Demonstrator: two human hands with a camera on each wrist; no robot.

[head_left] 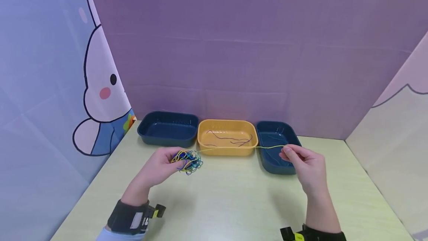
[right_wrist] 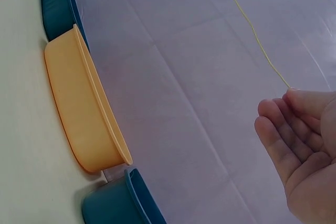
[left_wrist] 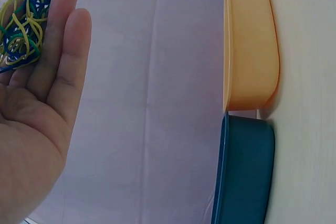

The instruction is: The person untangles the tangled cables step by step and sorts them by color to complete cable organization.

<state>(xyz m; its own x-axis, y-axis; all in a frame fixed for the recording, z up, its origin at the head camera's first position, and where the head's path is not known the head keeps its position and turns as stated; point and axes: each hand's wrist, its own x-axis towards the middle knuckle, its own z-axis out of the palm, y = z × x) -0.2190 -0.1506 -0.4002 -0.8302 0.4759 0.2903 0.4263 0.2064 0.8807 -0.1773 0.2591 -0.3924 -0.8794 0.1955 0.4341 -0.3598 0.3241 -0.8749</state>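
Note:
A tangled bundle of yellow, blue and green strings (head_left: 189, 160) is held by my left hand (head_left: 164, 164), thumb over it and fingers beneath. In the left wrist view the bundle (left_wrist: 22, 22) lies against the fingers. One yellow string (head_left: 270, 147) stretches from the bundle to my right hand (head_left: 305, 163), which pinches its end between thumb and forefinger. The right wrist view shows that yellow string (right_wrist: 254, 30) running up from the pinching fingertips, slightly bent. Both hands are raised above the table, in front of the bins.
A yellow bin (head_left: 227, 151) holding a few dark purple strings (head_left: 230, 138) stands at the back middle. Left of it is a dark blue bin (head_left: 168, 140); on its right, another dark blue bin (head_left: 279, 168) has thin strands inside. A purple cloth wall (head_left: 234, 66) rises behind.

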